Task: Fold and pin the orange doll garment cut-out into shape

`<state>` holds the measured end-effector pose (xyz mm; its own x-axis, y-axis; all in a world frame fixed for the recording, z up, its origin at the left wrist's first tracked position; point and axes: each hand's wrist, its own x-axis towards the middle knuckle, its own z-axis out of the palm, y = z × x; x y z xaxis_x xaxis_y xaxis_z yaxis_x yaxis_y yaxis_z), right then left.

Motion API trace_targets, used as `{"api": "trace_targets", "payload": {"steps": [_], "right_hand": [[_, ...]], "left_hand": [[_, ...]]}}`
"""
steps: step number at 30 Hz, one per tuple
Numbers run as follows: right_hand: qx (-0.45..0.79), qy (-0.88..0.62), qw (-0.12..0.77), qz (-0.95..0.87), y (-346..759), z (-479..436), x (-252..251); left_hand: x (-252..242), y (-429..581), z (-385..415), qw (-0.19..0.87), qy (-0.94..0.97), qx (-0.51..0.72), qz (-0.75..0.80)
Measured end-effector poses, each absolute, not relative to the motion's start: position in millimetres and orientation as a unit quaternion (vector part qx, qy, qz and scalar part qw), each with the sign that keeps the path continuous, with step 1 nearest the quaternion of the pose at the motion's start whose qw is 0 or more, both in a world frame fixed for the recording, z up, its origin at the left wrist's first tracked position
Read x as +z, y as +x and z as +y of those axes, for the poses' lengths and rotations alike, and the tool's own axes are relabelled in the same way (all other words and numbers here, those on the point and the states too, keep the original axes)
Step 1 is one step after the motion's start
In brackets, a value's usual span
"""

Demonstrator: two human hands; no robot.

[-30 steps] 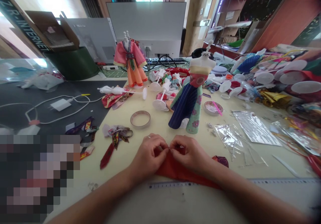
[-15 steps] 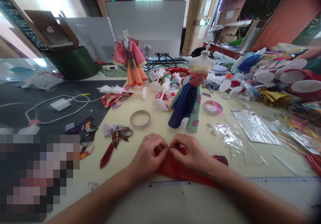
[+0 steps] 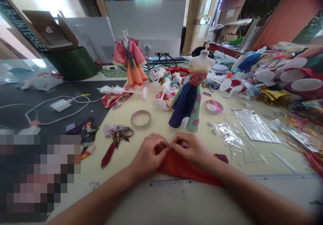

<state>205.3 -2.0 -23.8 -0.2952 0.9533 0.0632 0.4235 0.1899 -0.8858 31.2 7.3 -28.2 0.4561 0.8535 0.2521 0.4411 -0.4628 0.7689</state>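
Red cloth (image 3: 176,164) lies at the front middle of the table, its upper edge pinched between both hands. My left hand (image 3: 152,152) has thumb and fingers closed on that edge from the left. Close beside it, fingertips almost touching, my right hand (image 3: 190,149) is closed on the same edge. A patterned dark piece (image 3: 221,158) shows past my right wrist. Beneath the cloth's front edge runs a clear ruler (image 3: 171,183). Just beyond my hands stands a small mannequin in a blue and green skirt (image 3: 185,100).
A tape roll (image 3: 140,118) and fabric ribbons (image 3: 117,139) lie at the left. Another dressed mannequin (image 3: 131,62) stands before a monitor (image 3: 146,20). Plastic bags (image 3: 237,142), a dish (image 3: 213,107) and piled dolls (image 3: 280,70) are at the right.
Both hands keep their pinch on the red cloth, with my right fingers shifted slightly. The cloth beside my right wrist shows a little more. The view has moved slightly.
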Motion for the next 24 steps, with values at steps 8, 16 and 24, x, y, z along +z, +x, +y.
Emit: {"api": "trace_targets", "payload": {"steps": [8, 16, 24], "right_hand": [[0.402, -0.497, 0.339, -0.691, 204.8, -1.9, -23.9], [0.13, -0.415, 0.384, -0.815, 206.3, -7.2, -21.5], [0.07, -0.399, 0.344, -0.847, 204.9, -6.3, -23.3]], "left_hand": [[-27.6, 30.7, 7.7, 0.341, 0.778, 0.334, 0.408], [-26.8, 28.8, 8.3, 0.351, 0.77, 0.33, 0.417], [-28.4, 29.3, 7.7, 0.346, 0.773, 0.324, 0.421]]}}
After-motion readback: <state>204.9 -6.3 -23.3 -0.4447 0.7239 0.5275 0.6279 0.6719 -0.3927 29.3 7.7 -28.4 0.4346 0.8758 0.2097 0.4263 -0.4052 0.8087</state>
